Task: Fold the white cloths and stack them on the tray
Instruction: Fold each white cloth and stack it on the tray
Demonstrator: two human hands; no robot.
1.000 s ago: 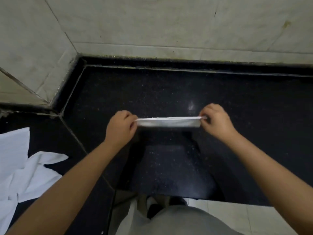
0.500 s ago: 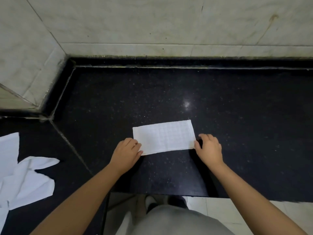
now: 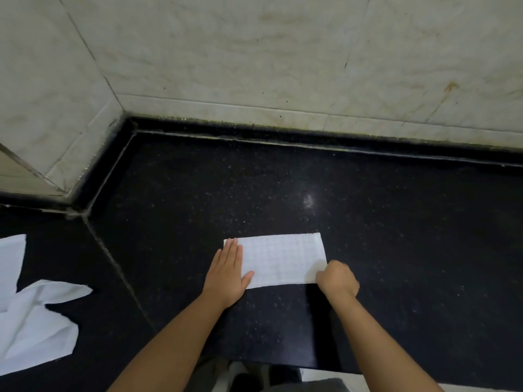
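A white cloth (image 3: 283, 261), folded into a long rectangle, lies flat on the black stone counter (image 3: 396, 236). My left hand (image 3: 229, 271) lies flat on the cloth's left end, fingers straight and pressing down. My right hand (image 3: 336, 278) has its fingers curled at the cloth's near right corner and pinches that corner. A pile of unfolded white cloths (image 3: 31, 312) sits at the far left of the counter. No tray is in view.
Marble-tiled walls (image 3: 283, 66) close the counter at the back and left, meeting in a corner. The counter's front edge (image 3: 283, 366) runs just below my forearms, with pale floor and my feet beneath. A seam crosses the counter between the cloths.
The cloth hung stretched between both hands, then was laid flat on the counter. Since then my left hand has opened flat onto its left end and my right hand has taken the near right corner.
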